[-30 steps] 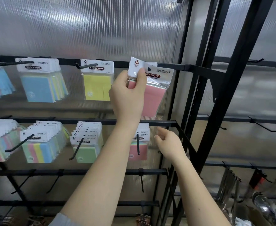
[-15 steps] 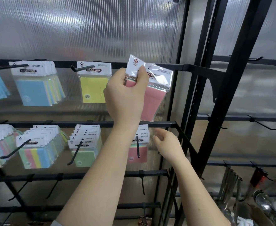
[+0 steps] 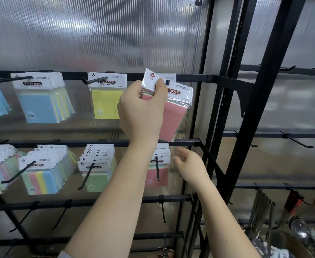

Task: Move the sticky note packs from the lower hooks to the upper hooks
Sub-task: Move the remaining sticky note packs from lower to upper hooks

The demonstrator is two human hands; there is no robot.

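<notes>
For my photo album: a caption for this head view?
Left hand lifts a pink sticky note pack to the upper hook.

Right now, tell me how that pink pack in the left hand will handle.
The pink pack probably swings freely: the left hand pinches only its top. Its glossy sleeve looks slippery, and the header card bends, so it is likely floppy there.

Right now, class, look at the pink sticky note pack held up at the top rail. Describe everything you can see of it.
The pink sticky note pack is a clear, shiny plastic sleeve over a pink pad, with a white header card printed "STICKY NOTE" and a small red logo. It hangs tilted, its bottom swung to the right. The left hand pinches its top left corner, bending the header. The black tip of the upper hook shows at the header; whether it passes through the hole is unclear.
</notes>
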